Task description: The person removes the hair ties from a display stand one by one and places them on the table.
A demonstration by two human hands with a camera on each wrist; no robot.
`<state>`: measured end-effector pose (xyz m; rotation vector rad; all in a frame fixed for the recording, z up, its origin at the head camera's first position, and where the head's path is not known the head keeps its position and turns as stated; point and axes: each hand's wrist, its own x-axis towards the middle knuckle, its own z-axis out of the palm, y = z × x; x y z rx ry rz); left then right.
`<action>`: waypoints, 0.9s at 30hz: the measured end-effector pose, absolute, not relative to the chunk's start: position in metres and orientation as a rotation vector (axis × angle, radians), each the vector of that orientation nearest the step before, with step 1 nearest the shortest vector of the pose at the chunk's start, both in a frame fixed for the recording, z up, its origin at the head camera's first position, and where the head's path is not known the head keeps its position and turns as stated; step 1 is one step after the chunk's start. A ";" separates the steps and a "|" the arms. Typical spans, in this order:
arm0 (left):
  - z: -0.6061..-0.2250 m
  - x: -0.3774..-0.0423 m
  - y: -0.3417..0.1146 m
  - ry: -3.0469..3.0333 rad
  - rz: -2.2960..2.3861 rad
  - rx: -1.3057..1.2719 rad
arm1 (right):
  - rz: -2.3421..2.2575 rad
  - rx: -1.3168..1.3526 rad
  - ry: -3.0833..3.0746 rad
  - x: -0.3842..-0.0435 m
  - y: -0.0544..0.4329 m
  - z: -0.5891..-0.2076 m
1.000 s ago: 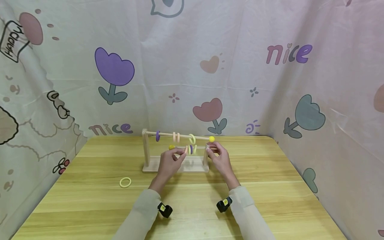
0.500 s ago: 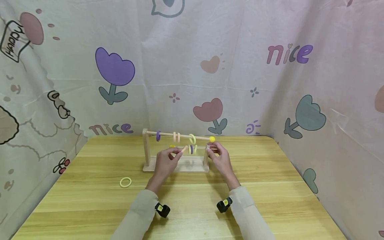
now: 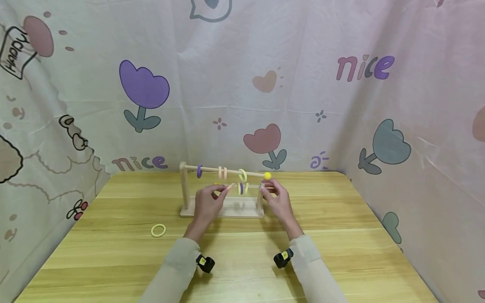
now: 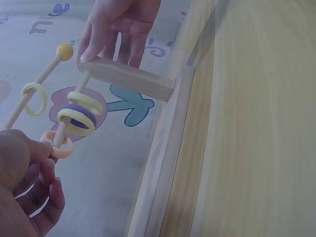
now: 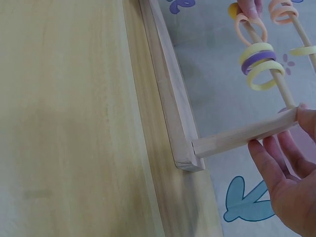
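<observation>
My left hand [image 3: 206,205] pinches a peach ring [image 4: 67,150] between thumb and forefinger; the lower rod [image 5: 281,86] of a wooden stand runs through it. Farther along that rod hang a purple ring [image 5: 257,58] and two pale yellow rings, one on either side of it. At the right, my right hand [image 3: 279,201] holds the top of the short post [image 5: 242,134], thumb on one side and fingers on the other. Behind my left hand, the yellow ball at the lower rod's end is mostly hidden in the head view.
Above, the upper rod [image 3: 254,174] carries a purple ring [image 3: 199,171], two peach rings and pale yellow rings, ending in a yellow ball [image 3: 267,176]. A tall post [image 3: 184,187] and flat base [image 3: 242,212] support it. One loose yellow ring [image 3: 152,231] lies on the table at left.
My left hand has drawn back to the left along the lower rod with the peach ring, widening the gap to the yellow and purple rings. My right hand stays on the post.
</observation>
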<state>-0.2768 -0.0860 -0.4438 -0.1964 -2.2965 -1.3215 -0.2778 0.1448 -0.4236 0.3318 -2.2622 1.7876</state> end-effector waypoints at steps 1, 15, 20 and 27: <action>-0.444 -0.277 -0.087 -2.294 -1.324 -0.199 | 1.785 0.333 -2.265 -0.278 0.145 -0.423; -0.446 -0.276 -0.088 -2.308 -1.319 -0.217 | 1.882 0.309 -2.266 -0.280 0.146 -0.423; -0.446 -0.275 -0.089 -2.301 -1.312 -0.232 | 1.850 0.311 -2.273 -0.280 0.145 -0.422; -0.446 -0.274 -0.089 -2.310 -1.326 -0.243 | 1.815 0.324 -2.282 -0.278 0.145 -0.422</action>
